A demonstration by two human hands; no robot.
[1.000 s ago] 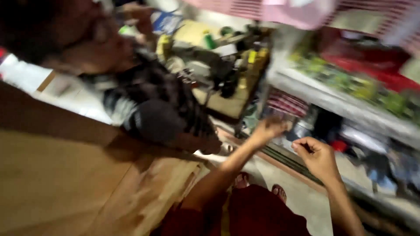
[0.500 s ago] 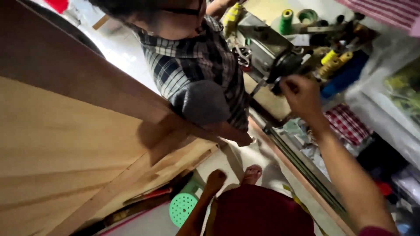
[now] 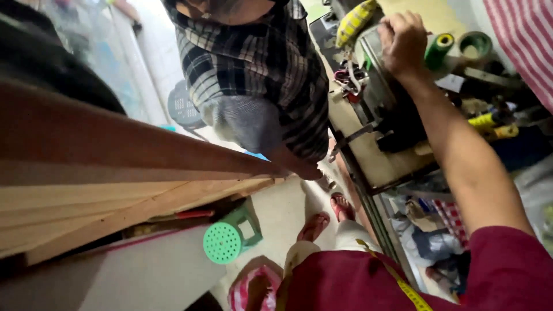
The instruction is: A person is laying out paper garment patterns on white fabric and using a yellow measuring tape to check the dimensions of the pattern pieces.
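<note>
My right hand (image 3: 403, 37) reaches out to the top of a dark sewing machine (image 3: 383, 98) on a small wooden table (image 3: 368, 155). Its fingers curl down over the machine's top, and whatever lies under them is hidden. A green thread spool (image 3: 439, 49) stands just right of the hand and a yellow spool (image 3: 354, 22) just left. My left hand is out of sight. A yellow measuring tape (image 3: 403, 282) hangs over my dark red shirt.
A person in a plaid shirt (image 3: 259, 75) stands opposite, one hand (image 3: 308, 171) leaning on the corner of a large wooden table (image 3: 115, 196). A green stool (image 3: 226, 242) sits under it and a grey stool (image 3: 184, 106) behind. My sandalled feet (image 3: 322, 219) stand on the pale floor.
My view has swung closer over the sewing machine. My right hand has moved from the machine's side up onto its top.
</note>
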